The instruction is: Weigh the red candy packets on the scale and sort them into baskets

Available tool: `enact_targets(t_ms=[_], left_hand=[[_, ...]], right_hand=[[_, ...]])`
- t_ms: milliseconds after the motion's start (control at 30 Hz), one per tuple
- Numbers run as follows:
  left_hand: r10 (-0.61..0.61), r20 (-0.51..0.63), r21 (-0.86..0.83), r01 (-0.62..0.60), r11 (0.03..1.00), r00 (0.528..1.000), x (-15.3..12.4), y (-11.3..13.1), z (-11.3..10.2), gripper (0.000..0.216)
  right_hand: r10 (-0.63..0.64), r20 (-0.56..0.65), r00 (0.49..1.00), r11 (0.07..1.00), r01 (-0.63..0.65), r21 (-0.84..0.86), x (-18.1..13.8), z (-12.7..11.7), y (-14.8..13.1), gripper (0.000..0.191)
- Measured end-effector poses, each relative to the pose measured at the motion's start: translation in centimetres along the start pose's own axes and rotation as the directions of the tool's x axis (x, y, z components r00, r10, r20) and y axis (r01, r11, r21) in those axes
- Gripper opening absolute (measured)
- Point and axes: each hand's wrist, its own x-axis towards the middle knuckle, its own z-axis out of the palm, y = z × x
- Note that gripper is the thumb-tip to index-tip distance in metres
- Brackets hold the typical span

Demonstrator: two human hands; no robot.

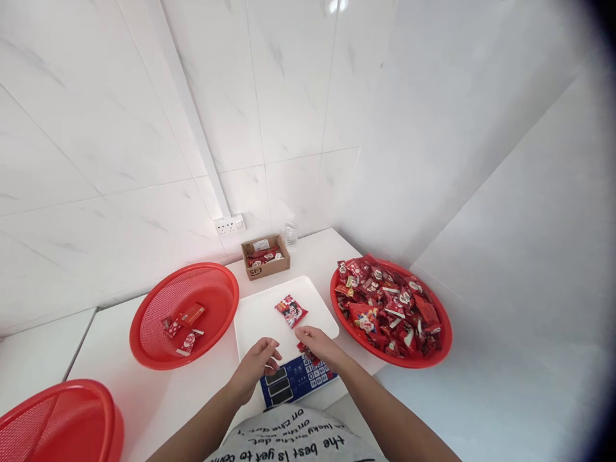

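My right hand [317,344] is closed on a small red snack packet [308,354], partly hidden under its fingers, over the front of a white digital scale [253,321]. Left of it, my left hand [257,369] is held with its fingers apart and loosely curled, with nothing in it that I can see. A red printed packet [291,311] lies flat on the scale's pan, beyond both hands. Below the hands shows the scale's blue keypad panel [298,380], partly covered by them.
To the right, a red basket [445,350] is heaped with red packets. At left, another red basket [149,353] holds several packets. A third basket [113,423] is cut off at lower left. A cardboard box [267,269] with packets and a clear plastic container [290,235] stand near the wall.
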Motion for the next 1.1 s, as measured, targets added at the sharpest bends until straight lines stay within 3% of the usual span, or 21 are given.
enact_targets(t_ms=[233,433,600,800,900,1000,1100], left_hand=[[-0.096,0.11,0.094,0.085,0.992,0.989,0.1,-1.6,0.7,0.051],[-0.026,0.059,0.077,0.022,0.997,0.998,1.1,-1.7,0.7,0.057],[0.034,0.005,0.007,-0.034,0.999,0.999,1.9,-1.5,0.5,0.054],[0.098,-0.105,0.03,-0.096,0.995,0.99,2.5,-0.6,0.1,0.055],[0.129,-0.148,0.033,-0.126,0.992,0.98,3.2,-0.1,-0.2,0.055],[0.209,-0.23,0.128,-0.183,0.975,0.95,4.4,0.4,-0.8,0.048],[0.455,-0.285,0.432,-0.311,0.847,0.843,5.6,0.6,-1.8,0.032]], right_hand=[[-0.143,0.186,0.972,0.989,0.132,0.071,-1.7,1.8,1.5,0.064],[-0.181,0.126,0.975,0.978,0.164,0.13,-1.6,2.2,1.3,0.078],[-0.186,0.069,0.98,0.978,0.177,0.113,-1.3,2.2,1.3,0.074],[-0.171,0.086,0.982,0.985,0.167,0.051,-1.5,2.0,1.2,0.061],[-0.159,0.033,0.987,0.987,0.159,0.008,-1.5,1.7,1.3,0.058],[-0.159,-0.027,0.987,0.987,0.159,-0.015,-1.4,1.2,1.4,0.054],[-0.173,-0.056,0.983,0.984,0.171,-0.042,-1.4,0.6,1.8,0.049]])
